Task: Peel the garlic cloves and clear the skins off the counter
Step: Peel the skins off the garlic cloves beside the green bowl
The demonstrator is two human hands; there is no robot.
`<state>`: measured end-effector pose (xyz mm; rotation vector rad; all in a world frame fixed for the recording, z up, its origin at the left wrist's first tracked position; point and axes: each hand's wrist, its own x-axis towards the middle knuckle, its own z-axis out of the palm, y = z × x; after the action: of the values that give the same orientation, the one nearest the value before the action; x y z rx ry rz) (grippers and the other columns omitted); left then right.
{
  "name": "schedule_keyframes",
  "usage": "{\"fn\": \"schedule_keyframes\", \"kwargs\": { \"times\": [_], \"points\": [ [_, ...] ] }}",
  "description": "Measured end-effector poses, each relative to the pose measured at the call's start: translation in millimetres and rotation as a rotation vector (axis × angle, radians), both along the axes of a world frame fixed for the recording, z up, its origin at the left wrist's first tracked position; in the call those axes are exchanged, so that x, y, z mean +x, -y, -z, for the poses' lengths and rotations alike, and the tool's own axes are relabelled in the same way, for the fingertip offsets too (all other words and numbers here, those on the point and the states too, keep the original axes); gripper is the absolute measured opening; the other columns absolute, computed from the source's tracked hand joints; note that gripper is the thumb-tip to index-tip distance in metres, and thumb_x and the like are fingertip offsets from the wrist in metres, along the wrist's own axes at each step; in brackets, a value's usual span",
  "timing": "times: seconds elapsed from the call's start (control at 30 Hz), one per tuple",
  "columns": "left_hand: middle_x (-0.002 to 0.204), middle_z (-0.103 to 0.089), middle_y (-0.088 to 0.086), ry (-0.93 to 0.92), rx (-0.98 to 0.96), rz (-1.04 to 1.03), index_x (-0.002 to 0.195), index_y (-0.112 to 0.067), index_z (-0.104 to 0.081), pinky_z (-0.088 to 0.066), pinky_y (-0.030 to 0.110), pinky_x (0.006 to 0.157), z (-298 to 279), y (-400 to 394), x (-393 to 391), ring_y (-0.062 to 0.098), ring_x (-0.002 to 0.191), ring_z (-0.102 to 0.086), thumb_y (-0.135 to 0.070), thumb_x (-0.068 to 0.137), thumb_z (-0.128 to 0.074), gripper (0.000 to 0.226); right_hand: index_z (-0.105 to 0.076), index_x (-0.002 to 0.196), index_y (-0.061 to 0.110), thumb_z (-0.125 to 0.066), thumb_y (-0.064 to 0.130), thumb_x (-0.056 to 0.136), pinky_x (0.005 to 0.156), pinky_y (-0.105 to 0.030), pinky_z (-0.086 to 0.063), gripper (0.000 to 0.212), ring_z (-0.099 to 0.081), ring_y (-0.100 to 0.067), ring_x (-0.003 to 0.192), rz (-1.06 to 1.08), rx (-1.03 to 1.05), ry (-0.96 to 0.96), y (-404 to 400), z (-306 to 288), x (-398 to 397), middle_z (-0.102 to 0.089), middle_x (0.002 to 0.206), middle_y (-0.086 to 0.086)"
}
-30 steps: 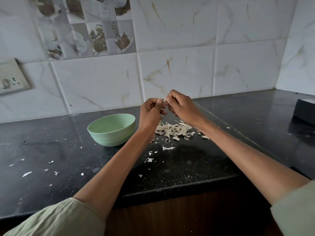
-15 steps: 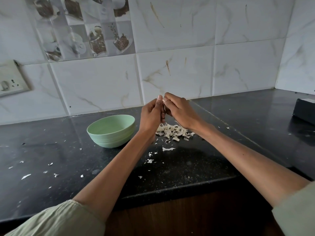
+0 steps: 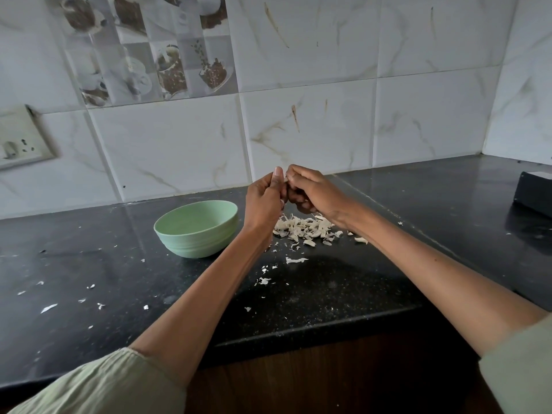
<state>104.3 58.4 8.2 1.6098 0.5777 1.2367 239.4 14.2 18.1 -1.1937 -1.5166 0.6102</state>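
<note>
Currently: both hands raised above the black table (image 3: 343, 294), fingertips meeting over the pile of garlic skins (image 3: 304, 228)
Left hand (image 3: 264, 201): fingers curled, thumb upright, grip closed on a small pale garlic clove (image 3: 286, 180), mostly hidden between the two hands
Right hand (image 3: 310, 189): fingers bent inward, grip pinching the same clove at its top; extent of peel remaining cannot be told
Pile of skins: directly below the hands, on the table, just right of the green bowl (image 3: 197, 228)
Bowl: upright, near the left wrist, apart from the pile; contents not visible
Loose skin scraps (image 3: 295, 260): scattered toward the near table edge and far out to the left
Dark box (image 3: 534, 194): at the right edge, well apart from the pile
Wall socket (image 3: 21, 138): on the tiled wall, far left
</note>
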Motion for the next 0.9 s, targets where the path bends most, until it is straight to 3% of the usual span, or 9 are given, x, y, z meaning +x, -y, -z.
{"fn": "schedule_keyframes", "kwargs": {
  "times": [0.1,0.23,0.33,0.4,0.47,0.57,0.63,0.7,0.9],
  "points": [
    [0.058,-0.058,-0.002,-0.014,-0.004,-0.032,0.072,-0.012,-0.053,-0.037,0.023,0.054,-0.4,1.0,0.4,0.006,0.049,-0.045,-0.040,0.112,-0.049,0.049,-0.046,0.095,0.000,-0.038,0.027,0.114,0.049,-0.023,-0.027,0.034,-0.031,-0.011,0.057,0.021,0.022,0.020,-0.4,0.4,-0.9,-0.042,0.068,-0.001],
    [0.055,-0.043,-0.005,-0.070,-0.004,-0.170,0.066,-0.018,-0.051,-0.033,0.033,0.060,1.3,-1.8,1.3,0.013,0.054,-0.036,-0.045,0.111,-0.050,0.053,-0.047,0.086,0.007,-0.043,0.025,0.113,0.054,-0.030,-0.033,0.033,-0.039,-0.013,0.054,0.250,0.305,0.402,-3.9,8.2,-3.6,-0.049,0.063,-0.008],
    [0.056,-0.044,-0.005,-0.077,-0.053,-0.191,0.065,-0.018,-0.051,-0.036,0.033,0.061,1.2,-0.9,4.0,0.014,0.056,-0.038,-0.044,0.111,-0.050,0.052,-0.045,0.086,0.013,-0.042,0.026,0.114,0.051,-0.027,-0.027,0.032,-0.038,-0.015,0.050,0.336,0.439,0.579,-2.1,10.0,-3.2,-0.044,0.057,0.005],
    [0.054,-0.045,-0.006,-0.056,-0.083,-0.150,0.066,-0.017,-0.050,-0.035,0.032,0.058,-0.9,0.7,4.2,0.012,0.053,-0.038,-0.043,0.111,-0.050,0.052,-0.046,0.085,0.013,-0.043,0.026,0.114,0.050,-0.033,-0.031,0.031,-0.040,-0.016,0.050,0.336,0.436,0.545,-3.4,9.8,-4.4,-0.046,0.058,0.007],
    [0.050,-0.048,-0.008,-0.021,-0.076,-0.068,0.067,-0.014,-0.049,-0.034,0.028,0.053,-3.6,2.5,1.9,0.009,0.047,-0.039,-0.039,0.113,-0.048,0.052,-0.049,0.086,0.012,-0.042,0.024,0.114,0.051,-0.037,-0.036,0.031,-0.041,-0.015,0.053,0.219,0.302,0.309,-5.9,7.3,-5.9,-0.051,0.060,0.010],
    [0.049,-0.057,-0.008,-0.012,-0.029,-0.009,0.069,-0.012,-0.050,-0.035,0.022,0.047,-6.3,3.9,-2.1,0.005,0.043,-0.042,-0.034,0.113,-0.047,0.049,-0.048,0.084,0.015,-0.040,0.025,0.114,0.047,-0.025,-0.028,0.033,-0.034,-0.011,0.053,-0.008,0.028,-0.059,-2.4,0.9,-5.1,-0.047,0.065,0.004],
    [0.051,-0.058,-0.008,0.006,-0.026,0.016,0.072,-0.012,-0.051,-0.036,0.022,0.048,-6.7,3.9,-2.1,0.007,0.046,-0.041,-0.034,0.113,-0.048,0.047,-0.045,0.081,0.016,-0.040,0.025,0.113,0.045,-0.022,-0.023,0.033,-0.029,-0.011,0.053,-0.084,-0.046,-0.182,0.5,-1.3,-1.3,-0.043,0.065,0.002],
    [0.055,-0.061,-0.004,0.010,-0.017,0.025,0.073,-0.011,-0.051,-0.038,0.023,0.049,-7.0,2.3,-1.5,0.008,0.047,-0.042,-0.034,0.113,-0.047,0.046,-0.045,0.083,0.014,-0.041,0.026,0.113,0.045,-0.023,-0.022,0.033,-0.028,-0.011,0.053,-0.073,-0.030,-0.175,0.6,-1.2,-0.1,-0.041,0.064,0.002],
    [0.062,-0.061,0.000,-0.022,0.062,-0.008,0.088,-0.003,-0.058,-0.045,0.026,0.053,-0.9,-3.0,0.4,0.012,0.051,-0.048,-0.036,0.114,-0.045,0.044,-0.047,0.088,-0.001,-0.045,0.022,0.112,0.051,-0.024,-0.035,0.034,-0.038,-0.007,0.050,0.231,0.233,0.215,0.2,1.8,-4.3,-0.046,0.060,0.002]
  ]
}}
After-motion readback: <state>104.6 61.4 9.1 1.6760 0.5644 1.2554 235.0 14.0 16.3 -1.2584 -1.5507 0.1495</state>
